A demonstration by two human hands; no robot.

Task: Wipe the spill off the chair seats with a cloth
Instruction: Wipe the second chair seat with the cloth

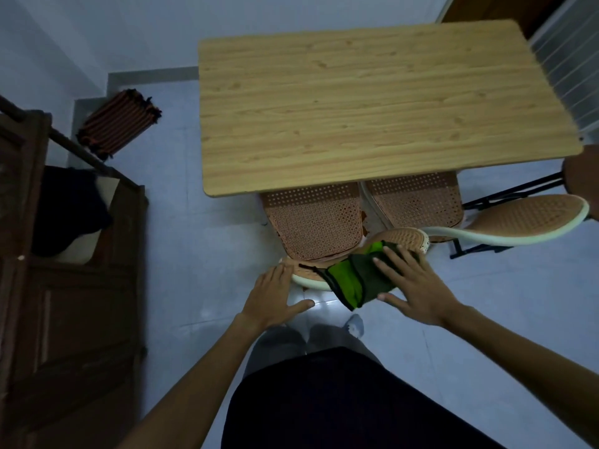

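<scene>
From the head view I see my right hand (418, 286) spread flat, fingers apart, pressing a green and dark cloth (353, 277) onto the top of the nearer chair's backrest (402, 236). My left hand (275, 296) is open too, fingers together, its tips resting on the cream rim of that backrest at its left end. Two woven orange chair seats (314, 218) sit tucked under the near edge of the wooden table (356, 105), side by side. A second chair's backrest (525, 218) curves off by the table's near right corner. I can read no writing or labels anywhere.
</scene>
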